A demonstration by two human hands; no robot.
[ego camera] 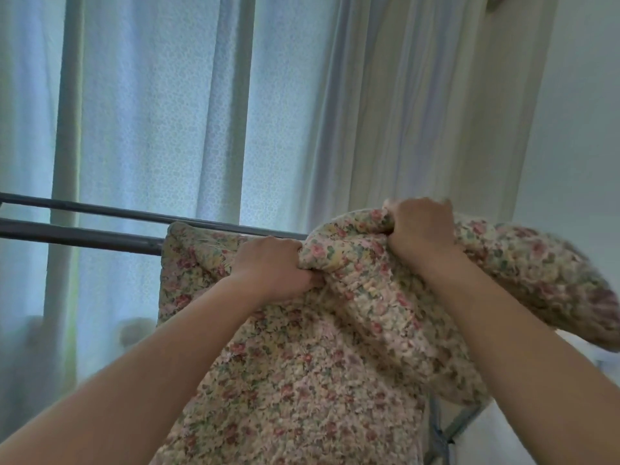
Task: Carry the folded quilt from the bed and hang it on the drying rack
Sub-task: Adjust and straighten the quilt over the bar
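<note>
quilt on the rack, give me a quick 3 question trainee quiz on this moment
1. True or false: both hands grip the floral quilt.
2. Which hand is higher? A) left hand B) right hand
3. Fill in: the quilt's left part is draped over the grey rack ____.

Key: 1 true. 2 B. 3 bars. The bunched part on the right is held up in the air, in front of the curtain.

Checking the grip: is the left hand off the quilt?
No, the left hand is clenched on the quilt, as is the right hand.
</note>
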